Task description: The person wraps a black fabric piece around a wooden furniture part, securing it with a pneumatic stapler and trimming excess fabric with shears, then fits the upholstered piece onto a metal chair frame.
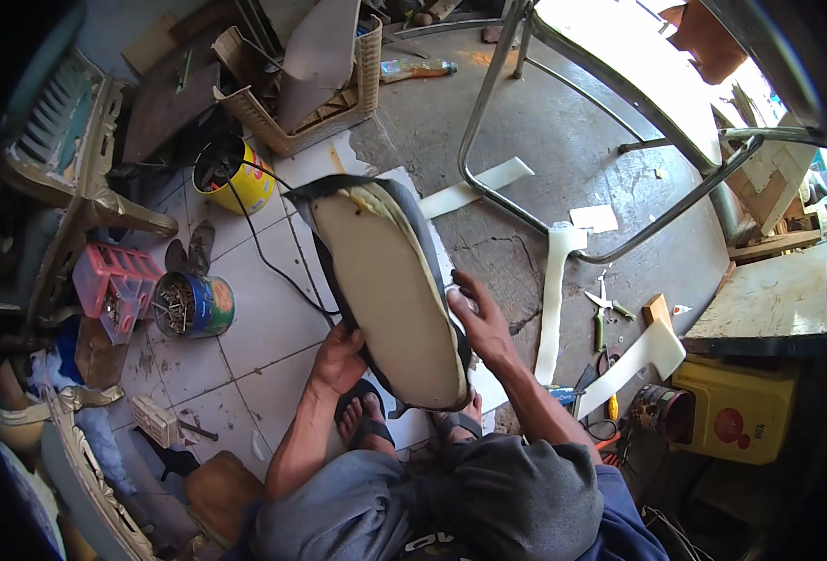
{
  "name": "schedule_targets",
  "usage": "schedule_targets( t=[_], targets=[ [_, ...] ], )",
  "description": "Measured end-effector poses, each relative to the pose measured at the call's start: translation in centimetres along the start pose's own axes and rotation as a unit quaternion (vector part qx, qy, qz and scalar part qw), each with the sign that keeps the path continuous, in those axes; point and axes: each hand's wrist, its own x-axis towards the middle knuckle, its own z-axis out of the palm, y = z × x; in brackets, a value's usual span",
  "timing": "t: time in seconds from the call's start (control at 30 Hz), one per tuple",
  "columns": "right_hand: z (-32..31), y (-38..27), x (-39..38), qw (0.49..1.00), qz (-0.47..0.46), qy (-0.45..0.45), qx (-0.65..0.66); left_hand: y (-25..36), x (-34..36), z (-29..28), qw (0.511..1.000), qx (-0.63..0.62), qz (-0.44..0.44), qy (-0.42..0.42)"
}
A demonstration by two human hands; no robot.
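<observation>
Over white tiles [266,338] beside concrete [432,122], beige pad [390,280] in left grip [340,361] and right grip [482,323]

We've got a black-edged beige pad [393,290] up over the floor [264,327], left hand [339,362] gripping its near left edge, right hand [482,323] at its right edge. Yellow bucket [253,184] and tin of metal bits [215,305] on our left; white strips [553,304], green-handled cutters [600,327] right; metal-framed chair [643,65] far right.
</observation>
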Motion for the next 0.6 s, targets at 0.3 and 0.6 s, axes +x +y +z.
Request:
schedule_targets(
  t=[0.3,0.6],
  targets=[
    [2.6,-1.3,-1.3,0.994,-0.011,-0.077,-0.08,-3.7,-1.1,-4.5,0.996,0.015,-0.005,0.085],
    [2.1,-1.7,-2.5,0.995,-0.052,-0.069,-0.058,-6.5,-0.9,-5.7,0.996,-0.008,0.001,0.087]
  ],
)
